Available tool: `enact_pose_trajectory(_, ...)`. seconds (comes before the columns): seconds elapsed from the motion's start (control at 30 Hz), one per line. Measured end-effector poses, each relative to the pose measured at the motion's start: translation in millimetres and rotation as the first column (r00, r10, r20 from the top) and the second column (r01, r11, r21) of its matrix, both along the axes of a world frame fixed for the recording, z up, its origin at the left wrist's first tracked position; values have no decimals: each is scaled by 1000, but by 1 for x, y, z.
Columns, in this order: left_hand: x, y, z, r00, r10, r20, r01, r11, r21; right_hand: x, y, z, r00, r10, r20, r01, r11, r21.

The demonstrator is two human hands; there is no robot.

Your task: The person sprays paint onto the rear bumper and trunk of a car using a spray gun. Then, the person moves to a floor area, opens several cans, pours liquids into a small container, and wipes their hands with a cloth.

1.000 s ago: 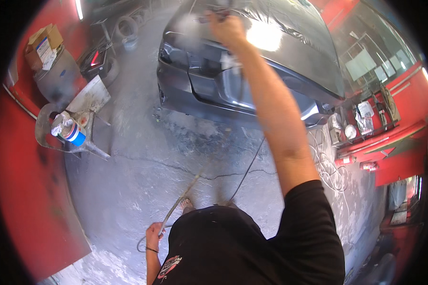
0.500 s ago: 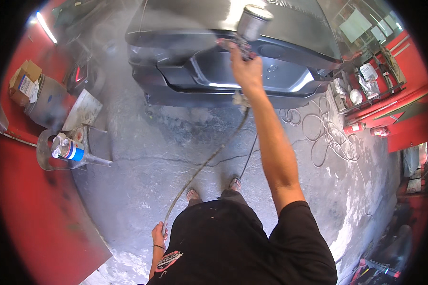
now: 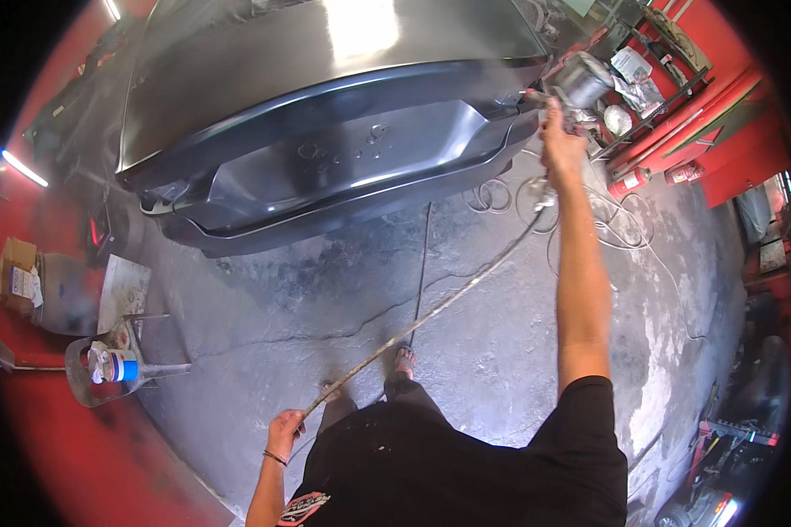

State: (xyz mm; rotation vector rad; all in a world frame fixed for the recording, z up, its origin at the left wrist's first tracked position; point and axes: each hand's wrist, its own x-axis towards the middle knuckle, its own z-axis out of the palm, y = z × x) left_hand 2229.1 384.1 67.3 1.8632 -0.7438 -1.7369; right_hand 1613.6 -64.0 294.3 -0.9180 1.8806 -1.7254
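Note:
A spray gun with a silver cup [image 3: 584, 81] is in my right hand [image 3: 561, 140], which is raised at the right end of a dark grey car's rear [image 3: 343, 154]. The gun's air hose [image 3: 466, 289] runs diagonally down from it to my left hand [image 3: 286, 429], closed round it low at my waist. The car's upper panel [image 3: 264, 61] is glossy with a bright light reflection; the lower part has a long recessed area. Whether the gun is spraying is unclear.
A grey chair [image 3: 88, 378] holds a paint can [image 3: 114, 364] at left, near a cardboard box [image 3: 16, 272]. Coiled hoses [image 3: 624, 233] lie on the cracked floor [image 3: 237, 307]. A shelf [image 3: 659, 105] and fire extinguishers [image 3: 631, 183] line the red right wall.
My right hand and the gun have swung from the upper middle of the view to the right. The car now sits further left in view. The mist has thinned.

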Motion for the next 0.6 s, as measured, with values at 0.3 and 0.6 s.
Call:
enact_pose_trajectory(0.3,-101,-54,54,944,-330,2,329,941,-79,-185,-11,-30,956,-288,57,293,940,-174)
enact_pose_trajectory(0.6,-53,-28,21,934,-356,2,356,934,-5,-98,71,-102,966,-190,178,221,958,-180)
